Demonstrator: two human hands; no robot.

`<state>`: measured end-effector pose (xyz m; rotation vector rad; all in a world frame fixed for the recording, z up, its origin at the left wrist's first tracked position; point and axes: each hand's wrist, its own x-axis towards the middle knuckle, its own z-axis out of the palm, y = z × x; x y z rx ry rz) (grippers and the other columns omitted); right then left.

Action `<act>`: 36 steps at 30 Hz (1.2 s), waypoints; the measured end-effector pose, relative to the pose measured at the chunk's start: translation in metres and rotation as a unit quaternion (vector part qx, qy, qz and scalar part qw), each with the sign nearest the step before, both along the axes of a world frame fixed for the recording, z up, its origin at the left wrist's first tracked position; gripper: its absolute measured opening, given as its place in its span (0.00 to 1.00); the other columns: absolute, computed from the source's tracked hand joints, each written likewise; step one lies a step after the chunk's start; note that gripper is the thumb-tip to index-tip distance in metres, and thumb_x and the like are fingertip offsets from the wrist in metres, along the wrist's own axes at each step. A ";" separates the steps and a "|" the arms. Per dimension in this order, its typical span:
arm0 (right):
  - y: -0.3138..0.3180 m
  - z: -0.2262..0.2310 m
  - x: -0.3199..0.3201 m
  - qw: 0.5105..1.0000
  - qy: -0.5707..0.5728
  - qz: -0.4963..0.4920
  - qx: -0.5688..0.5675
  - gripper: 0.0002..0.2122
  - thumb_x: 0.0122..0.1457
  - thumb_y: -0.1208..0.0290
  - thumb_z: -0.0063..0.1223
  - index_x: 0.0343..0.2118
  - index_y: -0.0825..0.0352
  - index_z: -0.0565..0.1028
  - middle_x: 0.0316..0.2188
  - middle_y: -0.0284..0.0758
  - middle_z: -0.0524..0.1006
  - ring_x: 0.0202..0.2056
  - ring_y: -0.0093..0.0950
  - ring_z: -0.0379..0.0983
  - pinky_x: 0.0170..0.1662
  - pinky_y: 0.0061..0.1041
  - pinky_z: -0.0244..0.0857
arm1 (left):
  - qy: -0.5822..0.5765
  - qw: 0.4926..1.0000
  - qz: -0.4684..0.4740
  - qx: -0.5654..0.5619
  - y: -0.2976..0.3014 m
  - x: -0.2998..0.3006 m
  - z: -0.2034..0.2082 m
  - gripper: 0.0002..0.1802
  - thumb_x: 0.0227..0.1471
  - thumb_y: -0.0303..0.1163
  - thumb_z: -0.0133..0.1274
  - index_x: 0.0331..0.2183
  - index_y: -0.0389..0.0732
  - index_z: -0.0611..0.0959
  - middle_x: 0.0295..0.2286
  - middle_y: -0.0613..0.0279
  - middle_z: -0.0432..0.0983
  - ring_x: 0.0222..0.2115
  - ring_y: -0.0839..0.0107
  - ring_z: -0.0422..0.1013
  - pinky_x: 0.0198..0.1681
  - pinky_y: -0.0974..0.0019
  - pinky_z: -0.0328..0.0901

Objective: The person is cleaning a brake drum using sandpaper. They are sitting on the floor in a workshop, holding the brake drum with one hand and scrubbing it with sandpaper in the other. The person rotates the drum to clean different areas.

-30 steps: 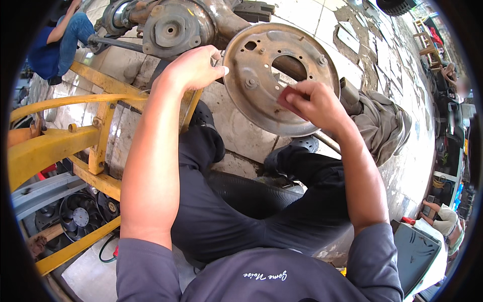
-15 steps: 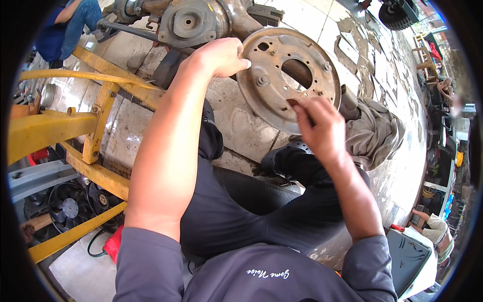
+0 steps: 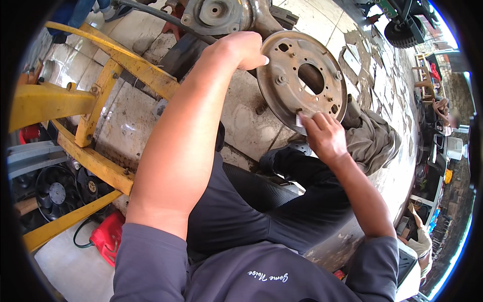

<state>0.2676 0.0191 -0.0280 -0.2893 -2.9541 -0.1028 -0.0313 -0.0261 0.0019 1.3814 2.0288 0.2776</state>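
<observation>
A round, rusty brake backing plate (image 3: 297,95) stands tilted in front of me, with a large hole in its middle and several smaller holes and studs. My left hand (image 3: 241,50) is closed at its upper left rim, thumb along the edge; the other fingertips are hidden behind the hand. At the plate's lower face, my right hand (image 3: 326,137) pinches a small thin piece that looks like sandpaper (image 3: 299,121), pale on the side now showing. Its fingers are close to the lower rim, beside a short stud.
An axle housing (image 3: 216,15) lies beyond the plate. At left stands a yellow metal frame (image 3: 100,100), with fans (image 3: 58,192) and a red container (image 3: 108,239) below it. A crumpled grey-brown cloth (image 3: 375,141) lies right of the plate. Broken tiles (image 3: 377,75) cover the floor farther right.
The view has shifted, so the plate and axle appear farther right. My right hand has turned and moved lower on the plate; the piece in it now shows a pale side, where brown showed before.
</observation>
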 end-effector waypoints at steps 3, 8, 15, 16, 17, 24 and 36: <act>0.001 0.015 0.003 0.998 0.054 -0.007 -0.010 0.04 0.52 0.76 0.58 0.31 0.63 0.77 0.23 0.31 0.69 0.26 0.30 0.71 0.28 0.31 0.67 | 0.027 0.999 0.015 0.020 0.006 -0.001 -0.009 0.26 0.56 0.44 0.57 0.51 0.40 0.76 0.47 0.52 0.77 0.50 0.58 0.72 0.53 0.58 0.65; -0.013 -0.006 -0.026 0.994 0.105 -0.006 0.000 0.10 0.50 0.76 0.58 0.37 0.63 0.79 0.25 0.31 0.70 0.28 0.30 0.72 0.31 0.31 0.68 | 0.020 1.000 0.006 -0.011 0.010 0.005 -0.007 0.26 0.56 0.44 0.57 0.52 0.41 0.76 0.51 0.53 0.74 0.52 0.60 0.70 0.55 0.59 0.64; 0.010 0.001 -0.001 0.999 -0.004 0.032 -0.007 0.07 0.51 0.74 0.58 0.35 0.62 0.78 0.24 0.30 0.69 0.28 0.30 0.71 0.30 0.30 0.66 | 0.010 0.999 0.019 -0.032 0.001 -0.006 -0.003 0.26 0.56 0.44 0.57 0.52 0.41 0.76 0.50 0.53 0.75 0.52 0.60 0.71 0.55 0.59 0.64; 0.009 0.001 -0.003 1.000 0.008 0.013 -0.003 0.08 0.52 0.74 0.57 0.35 0.62 0.78 0.24 0.29 0.69 0.28 0.29 0.71 0.31 0.30 0.66 | 0.013 0.999 0.016 -0.027 0.003 -0.004 -0.003 0.26 0.56 0.44 0.57 0.52 0.41 0.76 0.49 0.53 0.75 0.52 0.59 0.71 0.55 0.59 0.64; 0.005 0.001 -0.008 0.999 0.037 0.018 -0.004 0.08 0.51 0.74 0.57 0.36 0.61 0.78 0.24 0.29 0.69 0.28 0.29 0.71 0.31 0.30 0.65 | 0.017 0.999 0.014 -0.023 0.004 -0.002 -0.003 0.26 0.56 0.44 0.57 0.52 0.41 0.76 0.49 0.53 0.76 0.52 0.59 0.71 0.55 0.59 0.64; 0.008 -0.005 -0.009 0.999 0.038 0.035 0.006 0.10 0.48 0.74 0.57 0.35 0.61 0.77 0.25 0.29 0.69 0.29 0.28 0.71 0.32 0.29 0.64 | 0.022 0.999 0.001 -0.032 0.004 0.002 -0.002 0.27 0.56 0.43 0.57 0.53 0.40 0.75 0.50 0.50 0.75 0.52 0.58 0.71 0.55 0.58 0.64; 0.008 0.011 0.010 0.995 0.094 0.035 -0.019 0.06 0.50 0.74 0.60 0.33 0.63 0.79 0.24 0.28 0.72 0.28 0.26 0.70 0.31 0.27 0.60 | 0.028 0.999 -0.006 -0.027 0.009 0.005 0.000 0.27 0.55 0.43 0.57 0.53 0.38 0.75 0.48 0.49 0.76 0.51 0.58 0.72 0.55 0.58 0.65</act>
